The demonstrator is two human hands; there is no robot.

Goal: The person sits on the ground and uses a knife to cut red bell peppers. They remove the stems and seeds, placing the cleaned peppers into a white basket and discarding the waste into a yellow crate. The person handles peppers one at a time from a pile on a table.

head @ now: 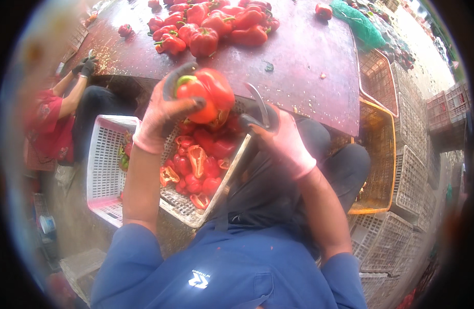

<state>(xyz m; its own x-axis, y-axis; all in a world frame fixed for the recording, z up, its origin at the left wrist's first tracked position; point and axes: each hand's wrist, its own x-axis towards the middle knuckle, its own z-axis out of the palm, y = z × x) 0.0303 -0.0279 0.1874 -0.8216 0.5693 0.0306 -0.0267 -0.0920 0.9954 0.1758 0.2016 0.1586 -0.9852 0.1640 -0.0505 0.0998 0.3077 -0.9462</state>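
Observation:
A whole red bell pepper with a green stem is gripped in my left hand, which wears a pink glove with a dark palm. To its right, my right hand, gloved alike, is closed around a small knife with a curved blade. The blade points up and away from me, apart from the pepper. Below both hands, a dirty white plastic crate holds cut red pepper pieces, some with the pale inside showing. The knife's handle is mostly hidden in my fingers.
A heap of red bell peppers lies on the reddish table. At the left, a co-worker's gloved hands hold a small blade. A white crate stands left of mine; a yellow crate and stacked crates stand right.

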